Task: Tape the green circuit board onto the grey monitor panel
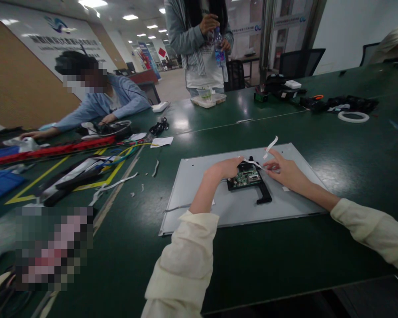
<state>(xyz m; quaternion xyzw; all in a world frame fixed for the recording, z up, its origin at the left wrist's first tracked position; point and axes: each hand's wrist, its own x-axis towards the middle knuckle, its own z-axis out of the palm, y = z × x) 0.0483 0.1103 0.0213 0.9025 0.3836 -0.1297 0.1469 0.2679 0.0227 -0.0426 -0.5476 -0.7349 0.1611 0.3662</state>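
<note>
A grey-white flat panel (pixel 199 194) lies on the green table, and on it sits a black bracket (pixel 264 194) with a green circuit board (pixel 247 179) in it. My left hand (pixel 226 168) is closed at the bracket's upper left corner, its fingertips partly hidden. From beside those fingertips a narrow white strip (pixel 254 164) runs to my right hand (pixel 287 173). Thumb and fingers of my right hand pinch the strip, and its loose end curls upward beyond them. Whether the left fingers grip the strip or the bracket is unclear.
Left on the table are blue trays (pixel 3 185), a red strip (pixel 53 150), cables and scraps. At the back stand a food container (pixel 208 99), black bundles (pixel 348 104) and a white ring (pixel 353 116). One person sits at the left; another stands holding a bottle (pixel 219 48).
</note>
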